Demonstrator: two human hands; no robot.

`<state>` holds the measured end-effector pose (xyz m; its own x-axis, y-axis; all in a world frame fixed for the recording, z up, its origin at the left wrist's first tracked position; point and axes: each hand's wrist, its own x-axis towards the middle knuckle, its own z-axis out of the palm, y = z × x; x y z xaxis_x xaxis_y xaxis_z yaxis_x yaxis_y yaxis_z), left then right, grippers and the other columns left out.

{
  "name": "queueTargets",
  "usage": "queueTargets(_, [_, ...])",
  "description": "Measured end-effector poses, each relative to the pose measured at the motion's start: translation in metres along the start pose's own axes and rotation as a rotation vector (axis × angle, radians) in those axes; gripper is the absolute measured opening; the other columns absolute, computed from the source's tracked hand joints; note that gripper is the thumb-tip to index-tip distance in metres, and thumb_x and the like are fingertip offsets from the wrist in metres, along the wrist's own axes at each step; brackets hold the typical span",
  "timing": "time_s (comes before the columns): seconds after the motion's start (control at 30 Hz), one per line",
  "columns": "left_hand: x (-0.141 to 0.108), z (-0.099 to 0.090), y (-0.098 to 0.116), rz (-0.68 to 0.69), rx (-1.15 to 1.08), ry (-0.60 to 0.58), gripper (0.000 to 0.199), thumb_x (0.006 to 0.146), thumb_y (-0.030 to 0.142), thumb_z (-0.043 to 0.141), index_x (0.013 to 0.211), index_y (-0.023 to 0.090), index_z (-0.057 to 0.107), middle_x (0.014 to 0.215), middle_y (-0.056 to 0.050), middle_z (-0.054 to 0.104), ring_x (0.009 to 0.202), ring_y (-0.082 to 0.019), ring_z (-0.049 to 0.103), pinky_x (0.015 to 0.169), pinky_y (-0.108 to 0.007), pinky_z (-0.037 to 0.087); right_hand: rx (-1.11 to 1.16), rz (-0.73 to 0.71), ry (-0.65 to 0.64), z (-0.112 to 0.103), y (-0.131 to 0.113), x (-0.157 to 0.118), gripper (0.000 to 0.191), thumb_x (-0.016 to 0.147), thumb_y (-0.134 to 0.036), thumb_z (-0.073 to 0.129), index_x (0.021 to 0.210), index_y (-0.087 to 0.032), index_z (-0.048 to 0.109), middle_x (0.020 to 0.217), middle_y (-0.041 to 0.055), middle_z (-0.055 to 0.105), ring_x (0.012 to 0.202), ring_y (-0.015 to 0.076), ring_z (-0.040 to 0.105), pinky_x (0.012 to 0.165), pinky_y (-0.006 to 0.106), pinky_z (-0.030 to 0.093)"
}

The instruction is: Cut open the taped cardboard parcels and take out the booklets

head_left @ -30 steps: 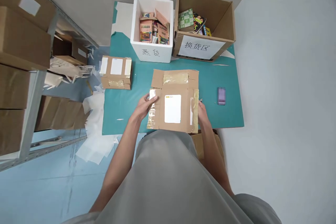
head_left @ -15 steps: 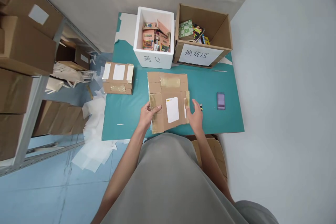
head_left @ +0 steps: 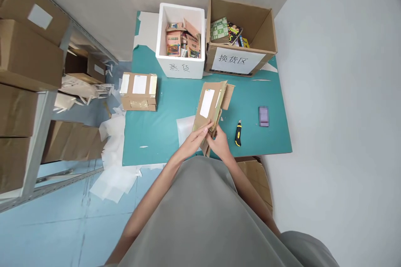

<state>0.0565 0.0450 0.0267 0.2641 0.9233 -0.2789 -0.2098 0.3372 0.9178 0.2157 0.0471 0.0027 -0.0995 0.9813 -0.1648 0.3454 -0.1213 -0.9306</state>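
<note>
A flattened cardboard box (head_left: pixel 199 124) with a white label is folded over and tilted up in front of my body. My left hand (head_left: pixel 196 138) lies along its lower left face, fingers pressed against the cardboard. My right hand (head_left: pixel 218 142) grips the lower right edge, where the layers meet; some of its fingers are hidden behind the cardboard. Under the folded box, a translucent plastic sheet (head_left: pixel 184 128) lies on the table. To the right of my right hand rests a black and yellow utility knife (head_left: pixel 238 133), its blade end pointing away from me.
On the green table (head_left: pixel 169 133) stand a white foam box (head_left: pixel 180 69) with pink booklets and a labelled carton (head_left: pixel 238 60) with books. A taped parcel (head_left: pixel 139 91) sits at left, a phone (head_left: pixel 263 116) at right. Shelves of cartons (head_left: pixel 29 58) flank the left; paper sheets (head_left: pixel 114 167) litter the floor.
The cardboard box went from spread flat to folded and tilted up. Both hands came closer together at its lower edge. The plastic sheet and whole knife came into view.
</note>
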Motion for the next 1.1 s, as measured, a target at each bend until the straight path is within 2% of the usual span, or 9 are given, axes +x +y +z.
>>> queueTargets(0.1, [-0.001,0.003,-0.009,0.020,-0.008,0.048,0.059,0.096,0.069,0.065,0.134,0.024,0.077,0.150,-0.012,0.067,0.152,-0.036,0.051,0.127,-0.051,0.041,0.095,0.024,0.131,-0.006,0.005,0.002,0.043,0.104,-0.058,0.052,0.117,-0.022,0.071,0.114,0.0098,0.079,0.109,0.0295,0.073,0.097,0.041,0.058])
queueTargets(0.23, [0.006,-0.021,-0.027,0.088,0.102,0.502,0.064,0.090,0.063,0.077,0.139,0.023,0.071,0.156,-0.014,0.062,0.152,-0.034,0.051,0.125,-0.045,0.043,0.167,0.057,0.059,-0.031,0.011,0.003,0.044,0.102,-0.063,0.056,0.108,-0.023,0.073,0.107,0.0061,0.079,0.107,0.0288,0.071,0.097,0.039,0.057])
queueTargets(0.3, [0.009,-0.042,-0.034,0.056,0.120,0.643,0.068,0.083,0.062,0.084,0.138,0.023,0.070,0.157,-0.015,0.060,0.153,-0.034,0.050,0.124,-0.042,0.045,0.238,0.081,0.023,-0.045,0.014,0.002,0.044,0.100,-0.064,0.059,0.111,-0.024,0.073,0.111,0.0054,0.079,0.110,0.0288,0.071,0.099,0.040,0.057])
queueTargets(0.4, [0.009,-0.068,-0.037,-0.080,-0.032,0.499,0.070,0.078,0.065,0.087,0.130,0.019,0.073,0.139,-0.016,0.073,0.135,-0.035,0.066,0.113,-0.043,0.055,0.349,0.133,0.006,-0.061,0.022,0.001,0.050,0.098,-0.067,0.062,0.121,-0.025,0.073,0.119,0.0057,0.079,0.118,0.0298,0.071,0.103,0.043,0.058])
queueTargets(0.5, [0.003,-0.076,-0.033,-0.163,-0.145,0.364,0.068,0.072,0.061,0.093,0.121,0.017,0.076,0.119,-0.014,0.080,0.112,-0.032,0.077,0.100,-0.042,0.061,0.393,0.200,0.039,-0.067,0.031,0.002,0.055,0.093,-0.071,0.066,0.121,-0.024,0.074,0.115,0.0074,0.081,0.118,0.0318,0.073,0.102,0.046,0.060])
queueTargets(0.63, [-0.003,-0.068,-0.030,-0.156,-0.140,0.439,0.064,0.065,0.057,0.098,0.112,0.018,0.077,0.109,-0.011,0.082,0.099,-0.031,0.079,0.090,-0.041,0.064,0.397,0.256,0.074,-0.067,0.044,0.003,0.057,0.092,-0.073,0.066,0.121,-0.024,0.073,0.110,0.0090,0.081,0.110,0.0325,0.074,0.096,0.047,0.062])
queueTargets(0.73, [-0.004,-0.060,-0.030,-0.138,-0.112,0.468,0.067,0.066,0.060,0.097,0.115,0.019,0.077,0.109,-0.011,0.082,0.101,-0.032,0.079,0.091,-0.042,0.063,0.345,0.205,0.108,-0.067,0.051,0.004,0.055,0.094,-0.072,0.064,0.123,-0.026,0.069,0.111,0.0072,0.078,0.110,0.0292,0.072,0.097,0.043,0.060])
queueTargets(0.97, [-0.002,-0.047,-0.033,-0.127,-0.030,0.503,0.062,0.070,0.062,0.094,0.113,0.020,0.076,0.118,-0.010,0.081,0.108,-0.030,0.077,0.092,-0.037,0.061,0.230,0.111,0.173,-0.076,0.065,0.009,0.045,0.098,-0.070,0.057,0.084,-0.028,0.048,0.080,-0.0017,0.053,0.079,0.0189,0.054,0.078,0.030,0.051])
queueTargets(1.1, [-0.001,-0.042,-0.042,-0.154,-0.031,0.511,0.065,0.074,0.062,0.090,0.122,0.022,0.073,0.116,-0.009,0.081,0.107,-0.029,0.077,0.091,-0.035,0.059,0.271,0.131,0.218,-0.076,0.077,0.010,0.045,0.097,-0.068,0.059,0.082,-0.027,0.046,0.080,-0.0024,0.050,0.079,0.0184,0.051,0.077,0.028,0.048])
